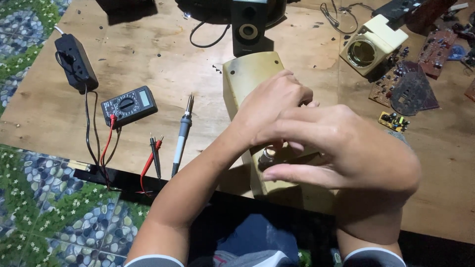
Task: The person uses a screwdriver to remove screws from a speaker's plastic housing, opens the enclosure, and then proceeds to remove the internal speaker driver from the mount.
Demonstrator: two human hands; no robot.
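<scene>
At far left a black power adapter (75, 62) lies on the plywood table (163, 69), with a black digital multimeter (129, 105) (red and black leads trailing near) to its right, then a soldering iron (181, 136). At centre a yellowed plastic casing (249, 74) lies lengthwise; the left hand (269, 106) grips its top, fingers curled. The right hand (346, 153), half-open, covers its near end, fingertips by a small metal knob (267, 157). Brown circuit boards (410, 89) lie far right.
</scene>
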